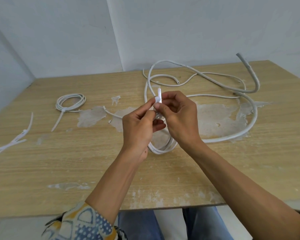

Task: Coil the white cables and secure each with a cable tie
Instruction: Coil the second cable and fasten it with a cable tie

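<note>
both hands (160,118) pinch a cable tie (159,97) above the hanging coiled cable (163,148).

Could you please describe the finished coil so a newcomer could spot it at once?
Start at the wooden table and look to its left half. A small round coil lies there; unlike the loose cables sprawling at right, a cable tie cinches it.

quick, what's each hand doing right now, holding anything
Left hand: pinches the white plastic cable tie.
Right hand: pinches the same tie, above the coiled white cable.
</note>
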